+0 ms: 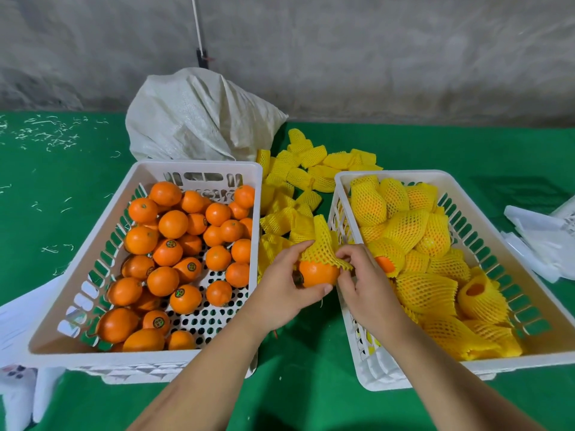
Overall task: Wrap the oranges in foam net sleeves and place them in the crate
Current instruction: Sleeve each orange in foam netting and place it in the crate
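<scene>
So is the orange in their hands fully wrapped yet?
Only partly: the foam net sleeve covers the top of the orange; its lower half shows bare.

Green cloth (62,188) flecked with pale scraps, upper left. Two white slotted crates: left crate (199,169) holds bright orange oranges (173,224), some with dark round stickers; right crate (389,175) holds yellow mesh-patterned sleeves (407,227). Off-white woven sack (199,116); grey mottled wall (373,57).

- A fruit-packing workspace, rough and plain: a bare grey concrete wall (373,57) fills the top of the frame.
- A green-covered table (62,181) holds white plastic crates (199,169) of loose oranges (173,224).
- Yellow foam net sleeves (298,175) are heaped at centre, beside a woven sack (199,116).
</scene>
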Action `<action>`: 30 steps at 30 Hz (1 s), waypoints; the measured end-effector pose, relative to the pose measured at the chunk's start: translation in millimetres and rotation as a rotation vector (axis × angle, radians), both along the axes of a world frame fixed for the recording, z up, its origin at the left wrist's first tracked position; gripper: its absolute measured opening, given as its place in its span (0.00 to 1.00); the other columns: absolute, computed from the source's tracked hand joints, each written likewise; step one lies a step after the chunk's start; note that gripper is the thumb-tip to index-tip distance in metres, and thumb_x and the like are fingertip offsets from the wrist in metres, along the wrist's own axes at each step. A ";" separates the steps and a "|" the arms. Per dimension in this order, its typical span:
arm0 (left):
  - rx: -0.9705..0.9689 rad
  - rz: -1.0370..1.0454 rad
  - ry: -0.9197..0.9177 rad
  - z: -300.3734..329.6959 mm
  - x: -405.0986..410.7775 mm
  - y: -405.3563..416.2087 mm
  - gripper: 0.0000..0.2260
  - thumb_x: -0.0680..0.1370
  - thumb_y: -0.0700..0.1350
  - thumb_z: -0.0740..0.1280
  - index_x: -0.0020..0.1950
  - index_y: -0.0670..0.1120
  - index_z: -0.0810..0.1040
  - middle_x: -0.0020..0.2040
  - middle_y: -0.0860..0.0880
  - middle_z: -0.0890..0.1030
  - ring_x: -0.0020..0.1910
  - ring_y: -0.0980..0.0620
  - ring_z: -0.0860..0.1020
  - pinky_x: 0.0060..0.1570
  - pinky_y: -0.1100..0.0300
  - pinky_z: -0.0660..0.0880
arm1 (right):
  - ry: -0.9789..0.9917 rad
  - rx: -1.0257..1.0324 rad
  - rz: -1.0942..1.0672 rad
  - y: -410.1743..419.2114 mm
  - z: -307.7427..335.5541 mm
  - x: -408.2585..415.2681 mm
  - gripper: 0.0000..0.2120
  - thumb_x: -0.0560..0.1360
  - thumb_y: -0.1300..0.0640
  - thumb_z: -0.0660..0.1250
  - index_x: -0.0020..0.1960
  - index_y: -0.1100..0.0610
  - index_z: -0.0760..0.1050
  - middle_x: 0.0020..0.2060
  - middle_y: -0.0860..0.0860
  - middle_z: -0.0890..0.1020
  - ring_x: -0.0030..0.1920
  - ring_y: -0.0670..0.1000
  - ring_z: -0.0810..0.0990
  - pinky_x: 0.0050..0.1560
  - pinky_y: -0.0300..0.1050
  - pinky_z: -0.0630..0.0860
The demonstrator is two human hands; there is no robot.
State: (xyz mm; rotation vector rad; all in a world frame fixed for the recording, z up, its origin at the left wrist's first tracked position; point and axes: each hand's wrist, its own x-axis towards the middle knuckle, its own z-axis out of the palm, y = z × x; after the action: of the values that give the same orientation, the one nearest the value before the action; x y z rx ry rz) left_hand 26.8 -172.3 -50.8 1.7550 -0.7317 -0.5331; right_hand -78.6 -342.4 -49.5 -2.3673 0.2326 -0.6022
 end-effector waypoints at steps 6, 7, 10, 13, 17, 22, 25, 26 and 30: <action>-0.090 0.222 0.154 -2.7 3.0 -15.2 0.32 0.71 0.53 0.78 0.71 0.53 0.69 0.52 0.51 0.84 0.46 0.57 0.83 0.45 0.58 0.81 | -0.032 -0.095 0.109 6.9 -1.6 -0.8 0.17 0.78 0.57 0.66 0.65 0.51 0.68 0.54 0.41 0.68 0.52 0.40 0.73 0.49 0.32 0.72; -0.075 0.229 0.188 -3.5 2.1 -16.7 0.32 0.70 0.57 0.79 0.69 0.55 0.69 0.53 0.50 0.84 0.48 0.53 0.85 0.48 0.50 0.83 | -0.014 -0.055 0.079 6.4 -2.1 0.8 0.21 0.77 0.58 0.67 0.68 0.50 0.66 0.55 0.41 0.67 0.53 0.40 0.73 0.49 0.32 0.73; -0.049 0.077 0.260 -6.7 -0.5 -13.7 0.37 0.70 0.60 0.80 0.73 0.61 0.64 0.62 0.52 0.81 0.55 0.48 0.85 0.57 0.44 0.83 | -0.018 -0.037 0.020 2.5 -1.7 3.9 0.21 0.78 0.60 0.65 0.69 0.50 0.67 0.60 0.45 0.68 0.56 0.42 0.73 0.49 0.28 0.72; 0.012 -0.063 0.119 -7.3 -3.0 -8.6 0.39 0.73 0.57 0.79 0.78 0.65 0.62 0.65 0.59 0.80 0.61 0.58 0.82 0.61 0.57 0.80 | -0.054 -0.067 0.022 -0.9 -2.3 0.9 0.19 0.77 0.63 0.60 0.66 0.53 0.74 0.58 0.48 0.71 0.50 0.37 0.73 0.48 0.24 0.68; -0.012 -0.015 0.092 -2.5 -6.4 -9.4 0.32 0.73 0.60 0.78 0.74 0.64 0.70 0.62 0.58 0.82 0.60 0.57 0.82 0.63 0.50 0.80 | -0.049 0.002 -0.066 -0.6 2.7 3.9 0.16 0.83 0.63 0.59 0.68 0.57 0.77 0.61 0.49 0.76 0.57 0.45 0.76 0.56 0.34 0.72; 0.102 0.026 0.048 -2.9 -6.8 -10.4 0.31 0.71 0.69 0.74 0.72 0.65 0.71 0.61 0.59 0.82 0.59 0.57 0.81 0.63 0.51 0.79 | 0.022 0.102 -0.079 -9.9 -2.4 4.4 0.13 0.84 0.63 0.61 0.64 0.56 0.79 0.35 0.38 0.74 0.35 0.36 0.74 0.36 0.28 0.66; 0.075 0.044 0.072 -5.3 -6.6 -11.8 0.33 0.70 0.69 0.75 0.73 0.65 0.69 0.62 0.58 0.81 0.59 0.58 0.81 0.60 0.56 0.79 | 0.041 0.158 -0.090 -11.4 -6.1 5.8 0.14 0.82 0.66 0.63 0.64 0.57 0.79 0.38 0.36 0.73 0.38 0.35 0.72 0.42 0.35 0.68; 0.043 0.063 0.093 -5.0 -6.0 -12.2 0.34 0.71 0.67 0.75 0.74 0.64 0.69 0.62 0.58 0.81 0.58 0.59 0.81 0.59 0.58 0.78 | 0.014 0.154 -0.096 -10.1 -5.4 5.9 0.12 0.81 0.66 0.64 0.63 0.58 0.79 0.40 0.37 0.74 0.40 0.35 0.71 0.44 0.39 0.69; -0.058 0.212 0.134 -5.4 2.4 -16.0 0.35 0.71 0.57 0.78 0.75 0.56 0.69 0.64 0.52 0.80 0.62 0.53 0.81 0.64 0.48 0.79 | -0.100 -0.004 -0.005 -0.1 -5.1 0.9 0.09 0.78 0.57 0.65 0.58 0.53 0.75 0.48 0.44 0.77 0.46 0.38 0.77 0.44 0.32 0.71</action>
State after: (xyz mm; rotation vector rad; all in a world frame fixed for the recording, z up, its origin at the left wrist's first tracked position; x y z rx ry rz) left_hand 29.2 -188.3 -56.3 1.7006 -0.4567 -0.4753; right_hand -77.7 -342.5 -54.6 -2.3334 0.1933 -0.7216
